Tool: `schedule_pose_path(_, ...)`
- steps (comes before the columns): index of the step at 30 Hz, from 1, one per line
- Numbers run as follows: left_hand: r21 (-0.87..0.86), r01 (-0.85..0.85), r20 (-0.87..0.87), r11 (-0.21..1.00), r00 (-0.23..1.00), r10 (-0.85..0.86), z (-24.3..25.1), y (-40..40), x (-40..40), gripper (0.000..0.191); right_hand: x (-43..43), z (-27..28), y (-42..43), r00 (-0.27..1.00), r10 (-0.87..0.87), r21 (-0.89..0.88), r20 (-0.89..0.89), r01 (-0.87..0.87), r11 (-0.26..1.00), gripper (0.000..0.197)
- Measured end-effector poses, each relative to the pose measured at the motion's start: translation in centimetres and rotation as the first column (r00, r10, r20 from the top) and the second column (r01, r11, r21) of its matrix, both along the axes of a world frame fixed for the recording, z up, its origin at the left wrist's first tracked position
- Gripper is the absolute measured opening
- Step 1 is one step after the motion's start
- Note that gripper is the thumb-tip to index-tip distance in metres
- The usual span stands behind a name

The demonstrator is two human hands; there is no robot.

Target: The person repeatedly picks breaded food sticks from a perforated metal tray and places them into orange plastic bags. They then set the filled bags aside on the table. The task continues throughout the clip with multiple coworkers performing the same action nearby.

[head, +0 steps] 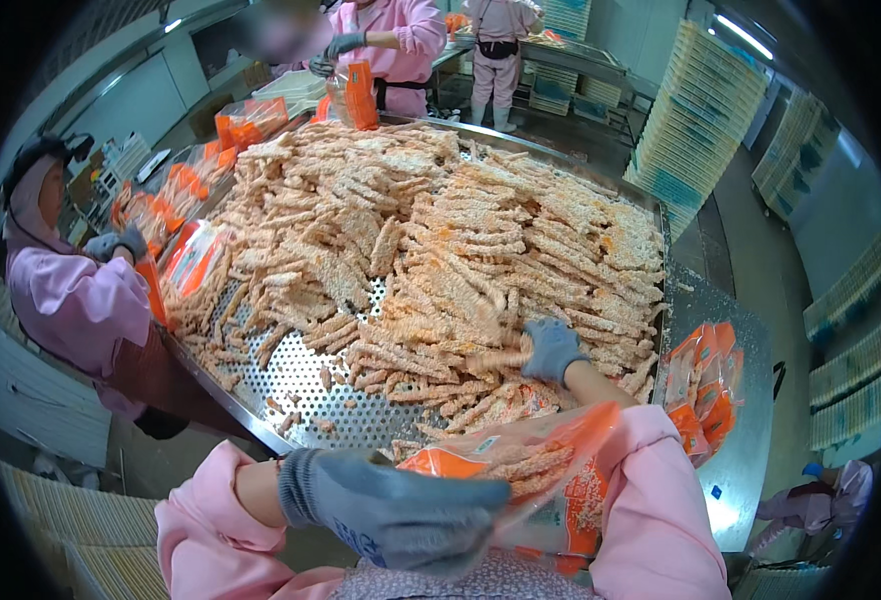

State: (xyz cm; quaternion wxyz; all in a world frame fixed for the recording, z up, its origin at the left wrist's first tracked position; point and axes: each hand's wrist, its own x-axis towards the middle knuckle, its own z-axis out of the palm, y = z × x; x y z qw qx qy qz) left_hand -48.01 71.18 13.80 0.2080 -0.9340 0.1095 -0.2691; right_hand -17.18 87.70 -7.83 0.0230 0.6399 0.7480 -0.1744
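Observation:
My left hand (pixel 403 506), in a grey coated work glove, holds a clear and orange plastic bag (pixel 448 459) near my chest. Several breaded strips lie inside the bag, and crumbs cling to it. Beyond the bag, my right hand (pixel 553 351), gloved in the same way, is at the near side of a large heap of breaded strips (pixel 470 262). Some strips by its fingertips look blurred; whether it grips them I cannot tell. The heap lies on a perforated metal table (pixel 313 405), with loose pieces scattered at its near left.
Filled orange bags (pixel 703 390) lie on a metal side surface (pixel 748 457) at right; more (pixel 185 187) line the far left edge. Co-workers in pink stand at left (pixel 80 300) and at the far side (pixel 403 45). Stacked trays (pixel 699 120) rise beyond the right corner.

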Motion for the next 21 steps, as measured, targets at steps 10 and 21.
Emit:
schedule_pose_path(10, -0.458, -0.327, 0.078, 0.827, 0.912, 0.404, -3.4, -2.8, -3.8, 0.023, -0.9, 11.1, -11.6, 0.475, -0.123, 0.002, -0.871, 0.253, 0.967, 0.051)
schedule_pose_path(21, -0.413, -0.397, 0.16, 0.819, 0.854, 0.495, -5.0, -2.1, -2.9, 0.023, -5.3, 18.3, -16.1, 0.748, 0.11, -0.316, -0.655, -0.402, 0.859, 0.082)
